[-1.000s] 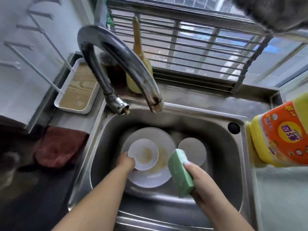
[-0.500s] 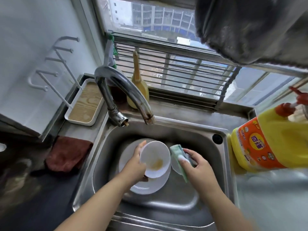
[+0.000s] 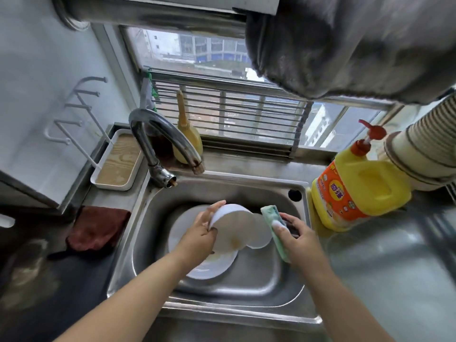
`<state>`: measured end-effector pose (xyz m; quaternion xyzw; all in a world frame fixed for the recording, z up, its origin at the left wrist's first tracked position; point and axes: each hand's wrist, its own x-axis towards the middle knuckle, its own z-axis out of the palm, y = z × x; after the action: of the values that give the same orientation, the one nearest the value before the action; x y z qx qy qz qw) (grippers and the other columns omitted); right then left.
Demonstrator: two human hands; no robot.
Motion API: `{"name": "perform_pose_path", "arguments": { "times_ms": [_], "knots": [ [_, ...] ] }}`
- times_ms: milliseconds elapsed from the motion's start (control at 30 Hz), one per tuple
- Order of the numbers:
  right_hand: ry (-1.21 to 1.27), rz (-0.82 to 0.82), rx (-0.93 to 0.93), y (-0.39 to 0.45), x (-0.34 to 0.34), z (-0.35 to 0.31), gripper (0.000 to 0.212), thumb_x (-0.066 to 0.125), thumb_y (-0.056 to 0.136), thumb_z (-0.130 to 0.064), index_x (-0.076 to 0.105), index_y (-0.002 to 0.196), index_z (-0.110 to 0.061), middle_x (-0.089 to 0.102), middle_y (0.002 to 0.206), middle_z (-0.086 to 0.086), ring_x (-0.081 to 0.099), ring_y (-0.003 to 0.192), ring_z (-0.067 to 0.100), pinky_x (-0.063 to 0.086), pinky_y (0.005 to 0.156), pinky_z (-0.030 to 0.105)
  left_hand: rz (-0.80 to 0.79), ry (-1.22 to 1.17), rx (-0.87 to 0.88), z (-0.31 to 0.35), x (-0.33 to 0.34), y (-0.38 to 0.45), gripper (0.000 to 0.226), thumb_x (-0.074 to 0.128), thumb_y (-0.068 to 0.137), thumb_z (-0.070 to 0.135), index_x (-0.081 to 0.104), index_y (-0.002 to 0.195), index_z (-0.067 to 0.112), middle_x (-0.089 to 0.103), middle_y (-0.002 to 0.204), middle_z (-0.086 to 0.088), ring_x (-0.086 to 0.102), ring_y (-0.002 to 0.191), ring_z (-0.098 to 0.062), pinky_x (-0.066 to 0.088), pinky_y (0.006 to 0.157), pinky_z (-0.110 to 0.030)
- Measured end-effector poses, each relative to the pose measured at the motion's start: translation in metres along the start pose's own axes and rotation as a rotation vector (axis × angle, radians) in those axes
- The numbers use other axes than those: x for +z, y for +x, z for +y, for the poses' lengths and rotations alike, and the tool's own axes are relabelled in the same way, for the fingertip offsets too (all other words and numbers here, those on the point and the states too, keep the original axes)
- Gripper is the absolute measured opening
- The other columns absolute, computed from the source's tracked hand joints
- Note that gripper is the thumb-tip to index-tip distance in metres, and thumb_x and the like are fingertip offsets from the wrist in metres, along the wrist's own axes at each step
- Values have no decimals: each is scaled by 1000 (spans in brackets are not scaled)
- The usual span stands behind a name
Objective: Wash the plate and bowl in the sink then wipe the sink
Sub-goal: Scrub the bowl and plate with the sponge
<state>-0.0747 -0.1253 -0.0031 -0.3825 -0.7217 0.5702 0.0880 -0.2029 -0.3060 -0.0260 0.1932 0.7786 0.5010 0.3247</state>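
A white bowl (image 3: 234, 228) with a brown stain inside is tilted on its side above the steel sink (image 3: 249, 285). My left hand (image 3: 201, 233) grips its rim from the left. Under it lies a white plate (image 3: 212, 267) on the sink floor, partly hidden by the bowl and my arm. My right hand (image 3: 294, 233) holds a green sponge (image 3: 272, 225) just right of the bowl, close to its rim. A white round disc (image 3: 261, 238) shows behind the bowl, over the drain.
The curved faucet (image 3: 167, 141) arches over the sink's back left. A yellow detergent bottle (image 3: 355, 186) stands on the counter at right. A brown cloth (image 3: 98, 228) lies left of the sink, a white tray (image 3: 118, 164) behind it. A grey cloth (image 3: 350, 45) hangs overhead.
My left hand has lifted the bowl off the plate and tipped it on its side. My right hand brought the sponge up beside it. The view tilted upward.
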Motion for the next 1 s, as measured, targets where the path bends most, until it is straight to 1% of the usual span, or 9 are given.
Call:
{"name": "perform_pose_path", "arguments": {
  "times_ms": [100, 233, 300, 400, 567, 667, 733, 833, 1000],
  "knots": [
    [56, -24, 24, -3, 2, -1, 21, 65, 88, -23, 62, 107, -31, 69, 100, -8, 65, 86, 2, 49, 70, 15, -67, -159, -37, 9, -1, -4, 42, 53, 89, 42, 39, 123, 61, 38, 134, 11, 54, 106, -13, 60, 62, -40],
    [140, -62, 77, -7, 7, 0, 25, 58, 92, -25, 61, 117, -23, 70, 100, -5, 65, 83, 5, 48, 67, 15, -107, -233, 7, 13, -3, -8, 64, 60, 66, 62, 42, 126, 55, 46, 126, 8, 59, 105, -18, 59, 61, -38],
    [173, -79, 96, -7, 9, 0, 22, 57, 93, -23, 61, 115, -22, 70, 96, -5, 65, 81, 6, 49, 67, 16, -61, -166, 69, 13, -4, -8, 63, 57, 64, 68, 44, 125, 57, 49, 121, 9, 60, 102, -19, 58, 63, -37],
    [179, -98, 117, -8, 11, 3, 20, 58, 93, -20, 60, 113, -22, 69, 94, -6, 64, 78, 4, 49, 59, 11, 80, 127, 185, 15, -8, -7, 60, 44, 65, 81, 43, 123, 63, 45, 100, 13, 55, 91, -10, 52, 80, -30],
    [137, -82, 145, -11, 10, 10, 31, 61, 91, -25, 60, 121, -17, 67, 103, -2, 64, 89, 10, 48, 64, 18, 159, 844, 329, 22, -16, -1, 81, 13, 72, 87, 44, 135, 48, 38, 94, 8, 44, 86, -10, 48, 70, -29],
    [104, -54, 144, -13, 6, 14, 33, 61, 90, -27, 59, 122, -19, 66, 105, -2, 63, 90, 9, 47, 64, 18, 278, 1079, 622, 13, -13, 8, 67, 27, 83, 77, 64, 118, 34, 50, 83, -1, 54, 72, -21, 46, 48, -27],
    [83, -37, 133, -14, 3, 15, 33, 61, 90, -27, 59, 122, -19, 66, 106, -1, 62, 90, 6, 46, 62, 15, 331, 1186, 770, 7, -11, 15, 59, 41, 79, 71, 69, 111, 30, 56, 83, -5, 54, 71, -24, 44, 48, -28],
    [69, -21, 122, -15, 0, 17, 32, 62, 90, -26, 59, 121, -20, 66, 107, 1, 62, 89, 6, 46, 59, 11, 369, 1335, 862, 2, -9, 20, 58, 44, 76, 66, 69, 111, 27, 59, 89, -7, 45, 78, -24, 41, 53, -29],
    [23, -11, 102, -18, -3, 18, 32, 63, 88, -28, 60, 120, -25, 65, 109, -1, 62, 93, 9, 48, 67, 18, 397, 1316, 793, -1, -3, 18, 59, 43, 76, 64, 71, 110, 24, 59, 87, -8, 49, 76, -26, 42, 54, -31]
  ]
}}
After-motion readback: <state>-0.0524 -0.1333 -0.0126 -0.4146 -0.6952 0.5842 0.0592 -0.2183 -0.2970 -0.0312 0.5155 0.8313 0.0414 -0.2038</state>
